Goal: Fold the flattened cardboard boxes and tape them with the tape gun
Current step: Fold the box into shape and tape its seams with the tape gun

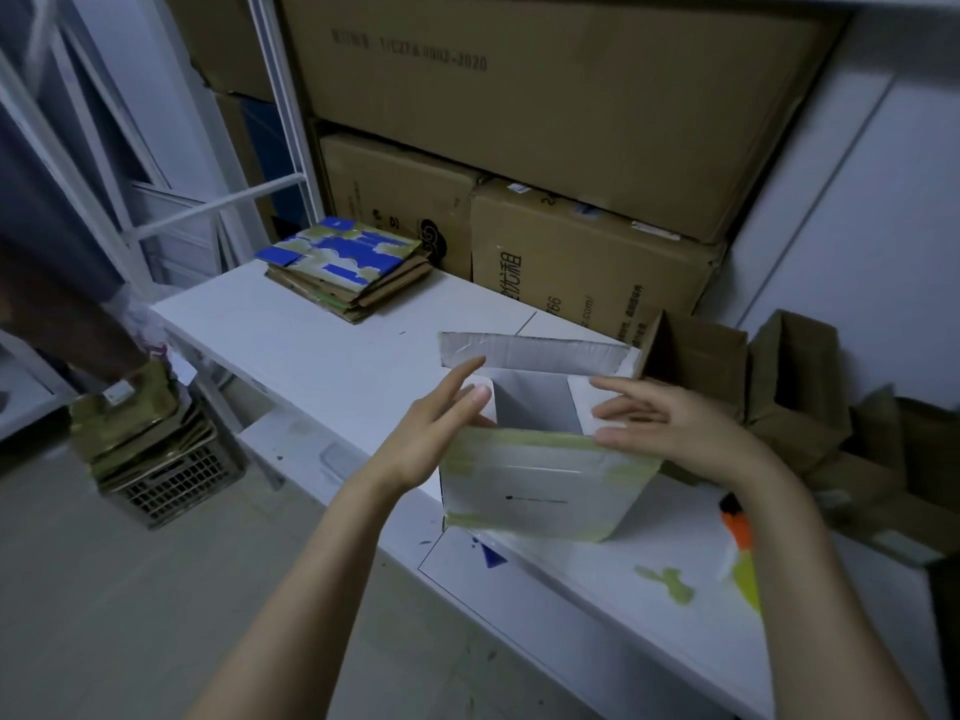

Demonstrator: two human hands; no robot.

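fingers [631,410] on box [535,493], "2020" carton [519,106] behind

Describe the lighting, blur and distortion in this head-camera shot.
Head view: dim, bluish, flat light with no glare and only faint shadows; wide-angle distortion tilts and bows the white rack post; the left hand and right hand at the white box look slightly smeared; print on the top carton is soft.
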